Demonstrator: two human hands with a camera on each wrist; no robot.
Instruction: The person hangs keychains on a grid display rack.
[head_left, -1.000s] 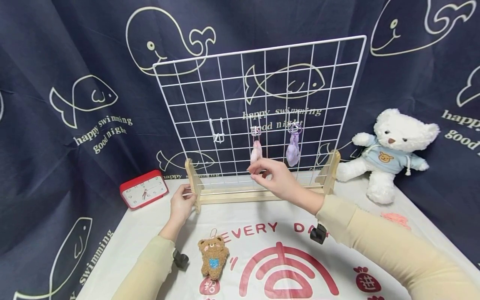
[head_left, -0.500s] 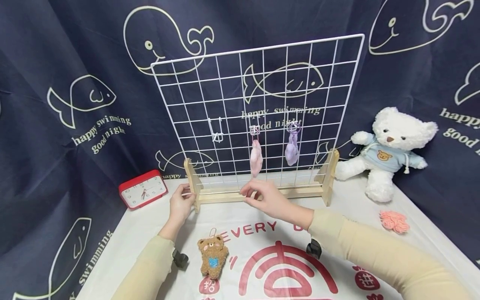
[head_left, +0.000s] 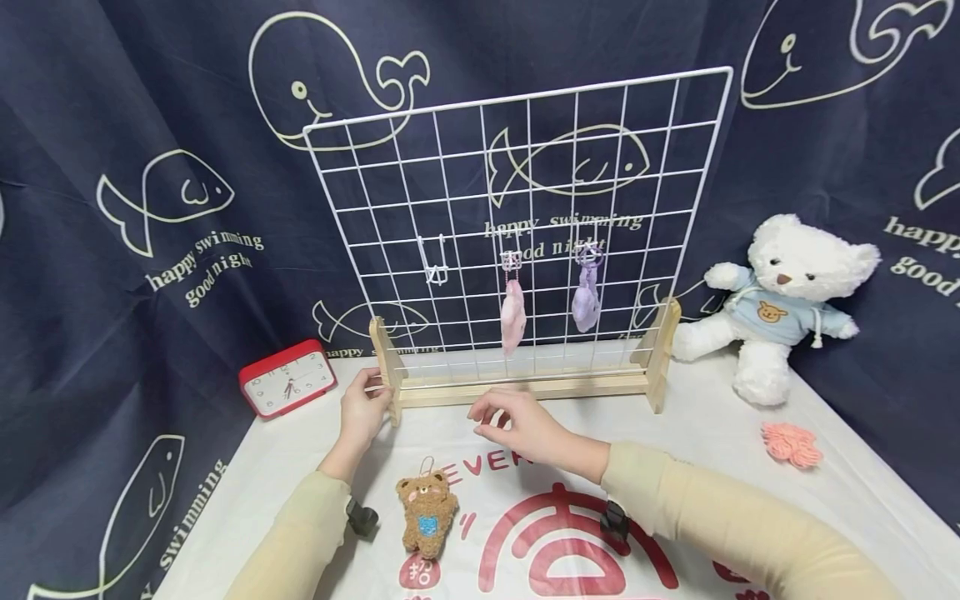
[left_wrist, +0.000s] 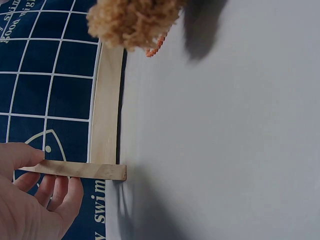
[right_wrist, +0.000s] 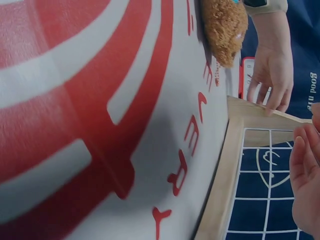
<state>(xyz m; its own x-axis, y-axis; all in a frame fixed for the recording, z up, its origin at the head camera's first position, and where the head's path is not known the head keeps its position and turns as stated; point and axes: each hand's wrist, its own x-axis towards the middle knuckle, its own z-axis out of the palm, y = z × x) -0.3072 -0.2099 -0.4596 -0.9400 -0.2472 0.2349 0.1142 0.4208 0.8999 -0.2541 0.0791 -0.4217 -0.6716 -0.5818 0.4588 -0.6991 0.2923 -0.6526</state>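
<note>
My left hand [head_left: 365, 408] grips the wooden left end post [left_wrist: 85, 170] of a white wire grid rack [head_left: 517, 99], thumb on one side and fingers on the other. My right hand [head_left: 521, 427], holding nothing, hovers above the cloth in front of the rack's wooden base [head_left: 585, 386], its fingers loosely bent. A pink charm [head_left: 513, 319] on a bead chain and a purple charm [head_left: 586, 307] hang from hooks on the grid. Left of them is a bare white hook [head_left: 435, 273]. A brown bear charm [head_left: 427, 517] with a blue patch lies between my forearms.
A red alarm clock [head_left: 288, 379] stands left of the rack. On the right sits a white teddy bear [head_left: 780, 317] in a blue top, with a coral-coloured yarn-like piece [head_left: 791, 443] in front of it. A dark printed curtain [head_left: 525, 42] hangs behind.
My right hand has moved down from the lower end of the pink charm to above the table, leaving the charm hanging in full view. My left hand has stayed on the post.
</note>
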